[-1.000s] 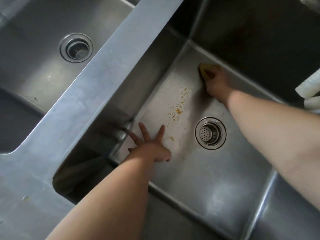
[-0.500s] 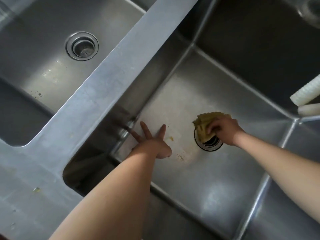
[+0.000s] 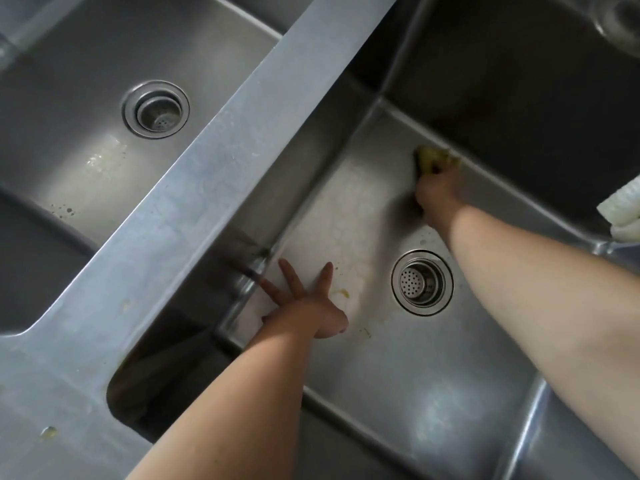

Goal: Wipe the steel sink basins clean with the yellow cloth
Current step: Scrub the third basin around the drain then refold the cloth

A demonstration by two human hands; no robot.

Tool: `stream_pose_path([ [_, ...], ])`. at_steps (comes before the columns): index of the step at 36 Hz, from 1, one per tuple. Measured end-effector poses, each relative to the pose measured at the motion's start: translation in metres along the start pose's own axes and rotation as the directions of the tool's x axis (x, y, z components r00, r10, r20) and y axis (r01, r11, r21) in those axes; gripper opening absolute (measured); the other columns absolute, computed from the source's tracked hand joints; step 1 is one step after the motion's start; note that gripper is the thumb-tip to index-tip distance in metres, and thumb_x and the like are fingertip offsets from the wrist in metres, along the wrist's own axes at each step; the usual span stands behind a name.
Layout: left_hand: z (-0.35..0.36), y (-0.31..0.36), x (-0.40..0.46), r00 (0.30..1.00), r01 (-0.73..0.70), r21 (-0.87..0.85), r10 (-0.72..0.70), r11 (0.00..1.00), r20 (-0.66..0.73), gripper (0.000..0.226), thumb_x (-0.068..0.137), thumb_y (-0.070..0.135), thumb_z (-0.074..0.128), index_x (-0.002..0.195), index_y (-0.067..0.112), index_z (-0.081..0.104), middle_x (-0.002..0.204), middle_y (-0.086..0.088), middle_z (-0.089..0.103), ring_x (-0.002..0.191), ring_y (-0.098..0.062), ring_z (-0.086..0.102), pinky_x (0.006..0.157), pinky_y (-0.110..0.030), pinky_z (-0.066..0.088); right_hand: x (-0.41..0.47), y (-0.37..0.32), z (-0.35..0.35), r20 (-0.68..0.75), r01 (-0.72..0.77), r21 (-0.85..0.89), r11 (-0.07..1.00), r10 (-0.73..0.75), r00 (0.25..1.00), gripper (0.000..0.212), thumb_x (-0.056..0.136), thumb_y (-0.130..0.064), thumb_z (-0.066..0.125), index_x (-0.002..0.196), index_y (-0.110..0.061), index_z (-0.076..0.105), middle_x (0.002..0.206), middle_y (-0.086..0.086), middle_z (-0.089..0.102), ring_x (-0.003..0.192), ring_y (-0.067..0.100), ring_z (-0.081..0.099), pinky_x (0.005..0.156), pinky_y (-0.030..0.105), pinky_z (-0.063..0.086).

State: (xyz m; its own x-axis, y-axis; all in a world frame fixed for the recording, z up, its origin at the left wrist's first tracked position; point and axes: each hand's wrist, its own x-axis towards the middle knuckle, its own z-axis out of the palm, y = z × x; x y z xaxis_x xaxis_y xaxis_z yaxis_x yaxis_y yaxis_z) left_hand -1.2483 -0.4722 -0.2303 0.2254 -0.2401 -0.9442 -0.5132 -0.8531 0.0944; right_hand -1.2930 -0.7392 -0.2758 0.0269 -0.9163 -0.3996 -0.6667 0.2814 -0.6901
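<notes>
I look down into two steel sink basins split by a wide steel divider (image 3: 221,188). In the right basin (image 3: 433,386), my right hand (image 3: 438,197) grips the yellow cloth (image 3: 434,159) and presses it on the floor by the far wall. My left hand (image 3: 308,306) lies flat on the basin floor near the left wall, fingers spread, holding nothing. A round drain strainer (image 3: 421,282) sits between my arms. Small yellowish spots (image 3: 343,292) remain on the floor beside my left hand. The left basin (image 3: 86,168) has its own drain (image 3: 156,109) and faint stains.
A white ribbed hose (image 3: 621,209) pokes in at the right edge. A small yellow blob (image 3: 48,433) sits on the near steel rim. The basin walls are steep and dark on the far side.
My right hand moved the cloth from the far wall down over the drain, then back up to the far wall. The orange stain streak on the floor is gone. My left hand stayed put.
</notes>
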Motion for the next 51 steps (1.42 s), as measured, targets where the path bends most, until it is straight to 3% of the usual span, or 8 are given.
stream_pose_path([
  [8, 0.000, 0.000, 0.001, 1.000, -0.013, -0.045, 0.013, 0.999, 0.000, 0.099, 0.086, 0.043, 0.057, 0.143, 0.058, -0.022, 0.144, -0.012, -0.054, 0.123, -0.058, -0.047, 0.107, -0.075, 0.002, -0.034, -0.041, 0.056, 0.409, 0.231, 0.105, 0.967, -0.254, 0.877, 0.035, 0.083, -0.008, 0.074, 0.118, -0.010, 0.071, 0.124, 0.006, 0.067, 0.116, 0.018, 0.060, 0.110, 0.026, 0.040],
  [17, -0.006, 0.002, -0.006, 1.000, -0.008, -0.003, 0.008, 1.000, 0.012, 0.095, 0.089, 0.049, 0.054, 0.144, 0.056, -0.023, 0.146, -0.014, -0.051, 0.126, -0.061, -0.042, 0.108, -0.075, 0.003, -0.082, -0.006, 0.021, 0.753, 0.541, -0.261, 0.800, -0.182, 0.632, 0.036, 0.081, 0.003, 0.063, 0.102, -0.021, 0.078, 0.112, -0.005, 0.069, 0.107, 0.010, 0.055, 0.095, 0.019, 0.040],
  [23, -0.011, 0.003, -0.015, 1.000, -0.004, 0.095, 0.004, 0.995, 0.004, 0.093, 0.090, 0.057, 0.051, 0.145, 0.054, -0.024, 0.149, -0.018, -0.046, 0.129, -0.062, -0.038, 0.106, -0.076, -0.007, -0.094, 0.020, -0.015, 0.805, 0.625, -0.331, 0.707, -0.133, 0.578, 0.038, 0.083, 0.006, 0.055, 0.095, -0.020, 0.079, 0.120, -0.002, 0.068, 0.116, 0.015, 0.055, 0.103, 0.027, 0.041],
  [28, -0.008, 0.004, -0.019, 1.000, 0.001, 0.070, -0.001, 0.998, -0.005, 0.098, 0.088, 0.051, 0.058, 0.146, 0.054, -0.022, 0.148, -0.016, -0.049, 0.129, -0.060, -0.039, 0.111, -0.074, 0.001, -0.083, 0.049, -0.069, 0.712, 0.523, -0.409, 0.748, -0.097, 0.696, 0.039, 0.086, 0.006, 0.051, 0.093, -0.018, 0.080, 0.123, -0.002, 0.066, 0.119, 0.016, 0.055, 0.103, 0.024, 0.039],
  [34, -0.001, 0.005, -0.013, 0.999, 0.020, 0.080, -0.017, 0.997, -0.041, 0.105, 0.081, 0.052, 0.060, 0.144, 0.056, -0.024, 0.145, -0.016, -0.051, 0.126, -0.061, -0.042, 0.108, -0.074, -0.006, -0.048, 0.062, -0.135, 0.354, 0.349, -0.209, 0.914, -0.262, 0.898, 0.045, 0.081, 0.012, 0.051, 0.092, -0.024, 0.075, 0.089, -0.002, 0.068, 0.097, 0.020, 0.064, 0.085, 0.020, 0.048],
  [40, 0.001, 0.004, -0.014, 0.999, -0.013, -0.010, 0.012, 1.000, -0.033, 0.107, 0.081, 0.045, 0.065, 0.142, 0.060, -0.022, 0.145, -0.011, -0.053, 0.132, -0.057, -0.038, 0.115, -0.068, 0.001, -0.003, 0.062, -0.172, -0.066, 0.065, 0.027, 0.997, -0.064, 0.996, 0.031, 0.087, -0.017, 0.053, 0.093, -0.043, 0.070, 0.096, -0.014, 0.060, 0.097, 0.011, 0.056, 0.082, 0.023, 0.043],
  [43, 0.001, 0.003, -0.015, 0.999, -0.022, -0.016, 0.022, 1.000, -0.029, 0.108, 0.080, 0.046, 0.066, 0.142, 0.060, -0.022, 0.145, -0.011, -0.053, 0.133, -0.057, -0.037, 0.116, -0.066, 0.000, 0.010, 0.077, -0.173, -0.083, -0.098, 0.100, 0.990, 0.107, 0.991, 0.040, 0.093, -0.024, 0.056, 0.133, -0.026, 0.056, 0.121, -0.007, 0.062, 0.113, 0.015, 0.056, 0.099, 0.029, 0.044],
  [51, 0.001, 0.001, -0.011, 1.000, -0.028, -0.011, 0.028, 1.000, -0.011, 0.109, 0.077, 0.050, 0.064, 0.137, 0.063, -0.026, 0.142, -0.011, -0.056, 0.131, -0.057, -0.039, 0.114, -0.069, -0.001, -0.028, 0.109, -0.129, -0.016, -0.084, 0.010, 0.996, 0.084, 0.996, 0.030, 0.089, -0.013, 0.066, 0.117, -0.024, 0.072, 0.125, 0.000, 0.067, 0.115, 0.018, 0.061, 0.103, 0.022, 0.042],
])
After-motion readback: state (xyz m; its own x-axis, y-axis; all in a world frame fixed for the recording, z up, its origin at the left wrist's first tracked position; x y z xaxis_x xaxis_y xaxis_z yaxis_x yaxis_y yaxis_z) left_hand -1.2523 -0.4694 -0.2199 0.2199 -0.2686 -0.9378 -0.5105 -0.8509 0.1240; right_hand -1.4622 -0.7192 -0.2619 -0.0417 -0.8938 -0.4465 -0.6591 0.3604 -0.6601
